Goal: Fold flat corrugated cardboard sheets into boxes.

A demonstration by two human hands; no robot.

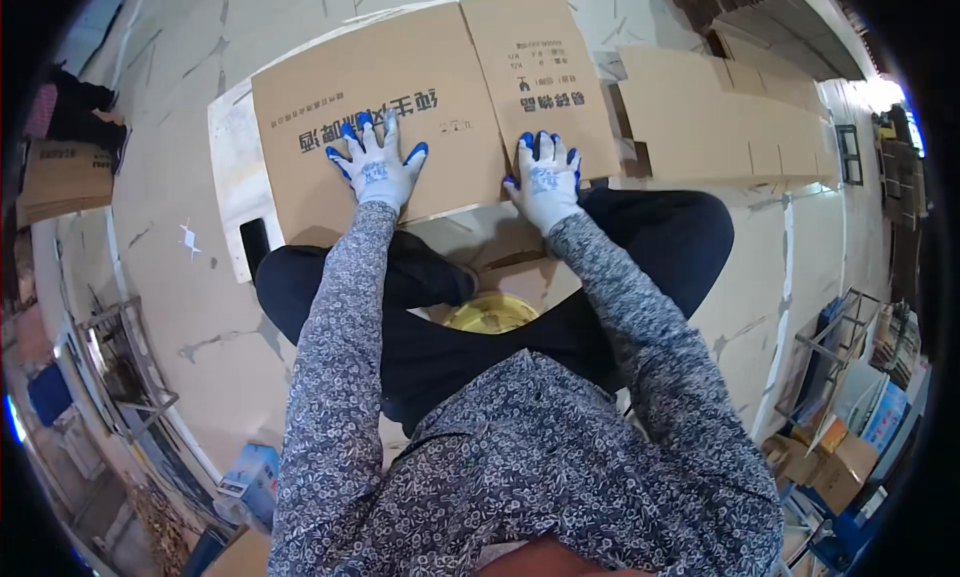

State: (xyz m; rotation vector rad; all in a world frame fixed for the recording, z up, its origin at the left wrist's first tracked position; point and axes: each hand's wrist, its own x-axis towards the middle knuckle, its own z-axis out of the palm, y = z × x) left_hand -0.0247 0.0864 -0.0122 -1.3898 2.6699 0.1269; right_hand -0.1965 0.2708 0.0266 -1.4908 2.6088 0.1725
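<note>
- The flattened cardboard box (400,107) lies on the concrete floor (170,177) straight ahead of the person's knees, brown, with dark print across its wide panel and a printed block on the narrower panel to the right.
- Just right of that box, more flat brown cartons (720,107) lie in a row, plain-faced, running toward the far right.
- Far left of the box, a small brown carton (60,172) sits at the floor's edge.
- Nearer the person than the box, between the legs, a yellow round container (490,314) shows only its rim; what it holds cannot be told.
- The left hand (375,167), in a white glove with blue fingertips, presses flat on the box's wide panel, fingers spread, clasping nothing.
- The right hand (545,182), gloved alike, lies open and flat on the box's narrower panel, near its lower edge.
</note>
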